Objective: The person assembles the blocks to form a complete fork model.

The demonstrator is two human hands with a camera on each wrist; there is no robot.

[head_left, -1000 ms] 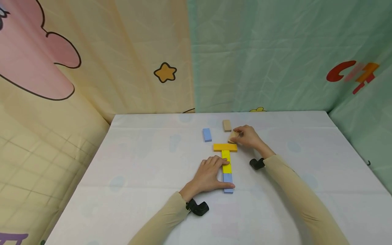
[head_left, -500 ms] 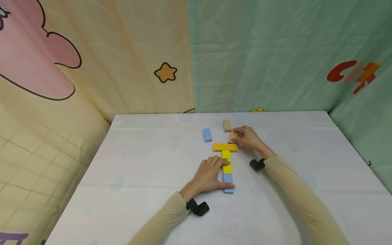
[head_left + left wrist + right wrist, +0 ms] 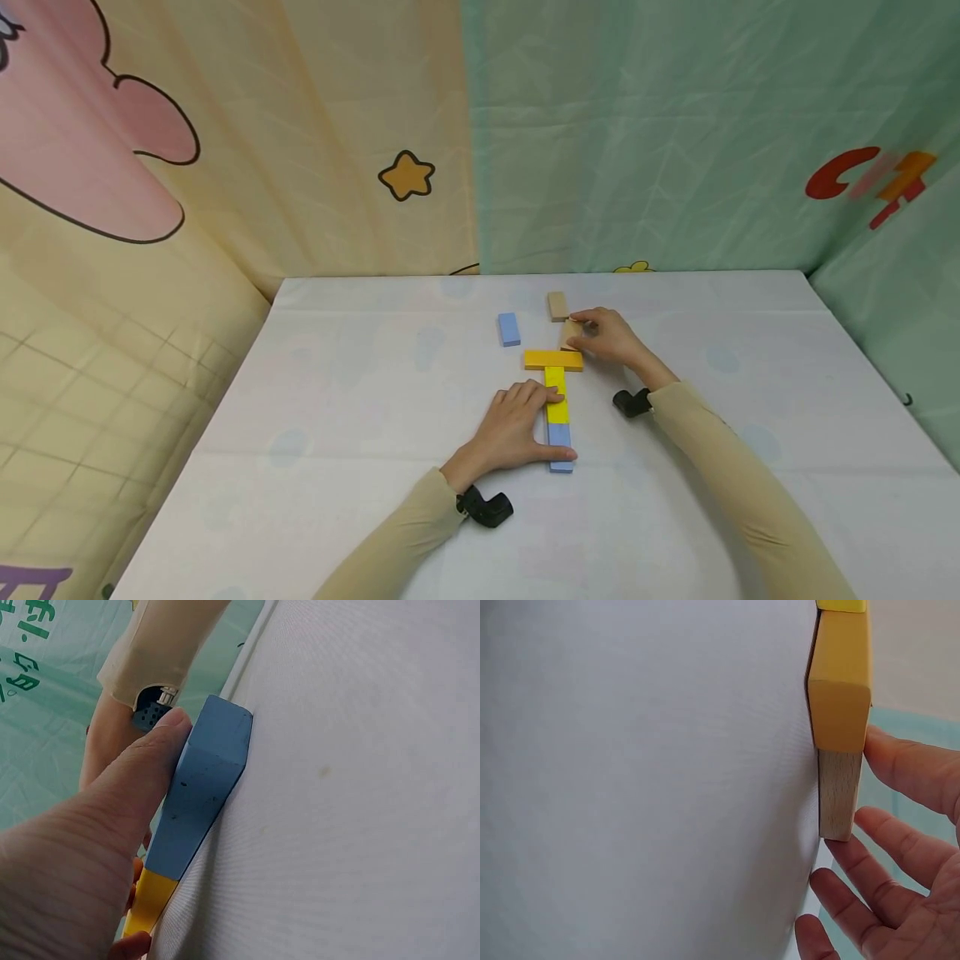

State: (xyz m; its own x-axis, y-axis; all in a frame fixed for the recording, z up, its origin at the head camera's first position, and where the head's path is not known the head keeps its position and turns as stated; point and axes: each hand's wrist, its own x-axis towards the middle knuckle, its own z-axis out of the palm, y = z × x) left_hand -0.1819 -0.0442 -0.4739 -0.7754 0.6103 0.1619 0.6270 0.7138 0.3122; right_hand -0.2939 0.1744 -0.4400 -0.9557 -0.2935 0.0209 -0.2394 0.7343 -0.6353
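Note:
An orange block (image 3: 553, 360) lies crosswise at the far end of a row, above a yellow block (image 3: 557, 414) and a blue block (image 3: 559, 435), making a T shape. My left hand (image 3: 508, 431) spreads over this stem from the left, its thumb across the blue block and its index finger on the yellow one. With my right hand (image 3: 611, 337) I pinch a plain wooden block (image 3: 570, 335) between thumb and fingers, right behind the orange block's right end. In the right wrist view, that wooden block (image 3: 838, 795) adjoins the orange block (image 3: 840, 712).
A second plain wooden block (image 3: 557, 306) lies just beyond the pinched one. To its left is a loose blue block (image 3: 509, 329). Everything sits on a white-covered table (image 3: 337, 375), with a printed curtain (image 3: 660, 133) behind its far edge.
The pinched wooden block has shifted slightly left and turned straighter behind the orange block's right half. My left hand stays in place on the stem.

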